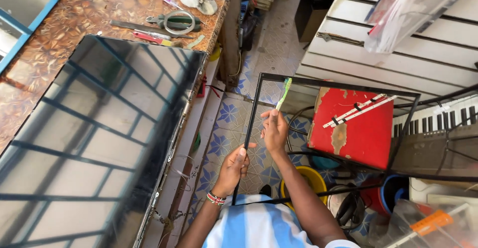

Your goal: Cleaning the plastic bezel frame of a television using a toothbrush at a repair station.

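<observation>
My left hand (233, 167) grips the left bar of a thin black rectangular frame (338, 84), held upright in front of me. My right hand (275, 130) holds a green and white toothbrush (284, 93) by its handle, bristle end up near the frame's top left corner. A beaded bracelet sits on my left wrist. Through the frame I see a red stool top (358, 128) with white strips lying on it.
A large dark flat screen panel (94, 133) lies on the patterned workbench (45, 54) at left, with tools, tape and a cloth behind it. A keyboard instrument (438, 118) and white slatted boards stand at right. Buckets, cables and patterned floor tiles lie below.
</observation>
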